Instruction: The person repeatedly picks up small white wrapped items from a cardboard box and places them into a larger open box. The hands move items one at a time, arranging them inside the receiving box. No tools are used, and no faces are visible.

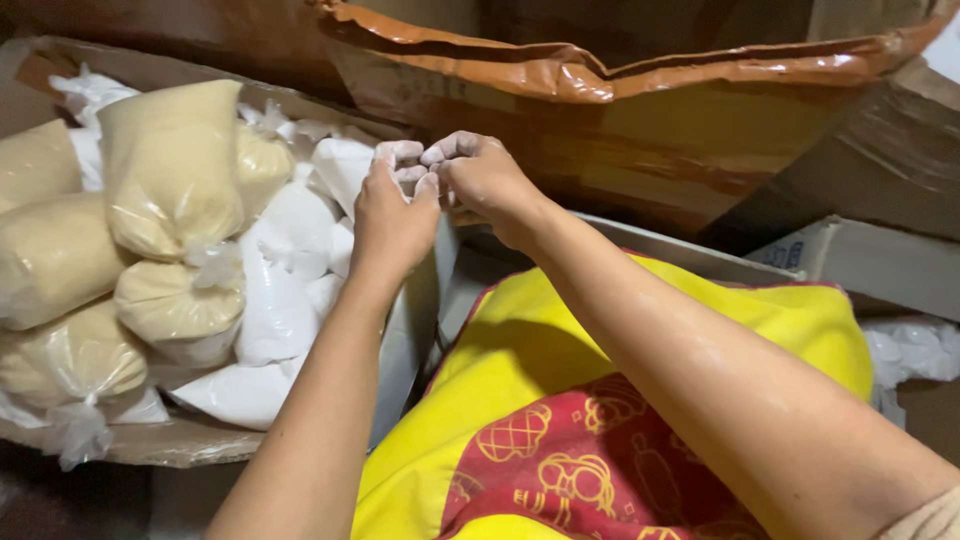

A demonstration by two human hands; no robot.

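My left hand [392, 212] and my right hand [482, 178] meet fingertip to fingertip above the edge of a cardboard box [405, 330]. Their fingers are pinched together, dusted with white powder. What they pinch is hidden between the fingers. Right beside my left hand lie knotted clear bags of white powder [285, 265]. Farther left are bags of yellowish grain or flour [172, 170], stacked in the same box.
A large cardboard box wrapped in brown tape [640, 110] stands just behind the hands. My lap is covered by a yellow and red patterned cloth [560, 400]. Another carton [860, 260] and crumpled plastic [915, 350] lie at the right.
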